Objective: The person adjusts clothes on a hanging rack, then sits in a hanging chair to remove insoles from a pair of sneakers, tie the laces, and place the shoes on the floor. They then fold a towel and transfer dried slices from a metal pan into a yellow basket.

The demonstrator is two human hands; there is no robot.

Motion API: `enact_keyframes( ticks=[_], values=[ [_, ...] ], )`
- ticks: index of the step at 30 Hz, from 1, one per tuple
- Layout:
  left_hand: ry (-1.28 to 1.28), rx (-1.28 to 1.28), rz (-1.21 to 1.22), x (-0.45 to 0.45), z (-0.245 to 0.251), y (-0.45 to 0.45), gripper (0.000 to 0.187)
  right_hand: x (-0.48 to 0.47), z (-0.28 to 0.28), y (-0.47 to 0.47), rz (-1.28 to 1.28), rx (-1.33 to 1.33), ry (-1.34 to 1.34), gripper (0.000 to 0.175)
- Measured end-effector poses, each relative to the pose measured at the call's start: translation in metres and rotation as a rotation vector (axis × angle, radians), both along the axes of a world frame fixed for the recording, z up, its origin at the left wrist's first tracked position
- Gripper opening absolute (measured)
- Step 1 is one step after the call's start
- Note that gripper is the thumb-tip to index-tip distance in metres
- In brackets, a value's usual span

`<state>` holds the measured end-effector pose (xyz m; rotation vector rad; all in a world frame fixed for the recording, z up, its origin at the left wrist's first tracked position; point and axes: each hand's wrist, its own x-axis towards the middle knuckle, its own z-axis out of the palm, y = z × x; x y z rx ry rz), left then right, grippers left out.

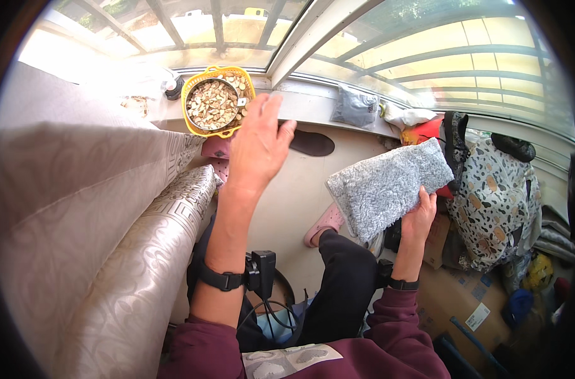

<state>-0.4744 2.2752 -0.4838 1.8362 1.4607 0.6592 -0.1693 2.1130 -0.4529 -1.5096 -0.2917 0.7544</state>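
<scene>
My right hand (421,215) grips the near edge of a folded grey fluffy cloth (391,187), thumb on top. My left hand (260,144) is raised with its fingers apart and holds nothing. It is beside a yellow plastic basket (188,124) that stands at the window sill. Within the basket a round metal-rimmed container (212,103) is full of pale, sliced dried pieces, and more of them lie around it. A dark insole (312,143) lies to the right of my left hand.
Patterned curtains (140,246) hang at the left. On the sill (306,102) lies a plastic bag with grey contents (356,106). Dark shoes (454,142), a patterned fabric bundle (493,203) and a cardboard box (458,303) crowd the right. A pink clog (327,222) is on my foot.
</scene>
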Motion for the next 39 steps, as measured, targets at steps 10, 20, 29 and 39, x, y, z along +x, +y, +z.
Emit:
enact_keyframes(
  ticks=[10,20,29,39],
  values=[
    [-0.431,0.111,0.521,-0.065,-0.028,0.063,0.061,-0.089,0.001,0.091,0.158,0.264,0.258,0.034],
    [1.027,-0.675,0.447,-0.352,-0.094,0.027,0.057,-0.025,-0.097,0.048,0.115,0.125,0.784,0.032],
    [1.05,0.089,0.075,-0.305,-0.097,0.163,0.047,0.0,-0.097,0.042,0.125,0.062,0.752,0.032],
    [1.244,0.144,-0.086,-0.318,-0.132,0.189,0.069,-0.014,-0.082,0.048,0.208,-0.058,0.746,0.035]
  ],
)
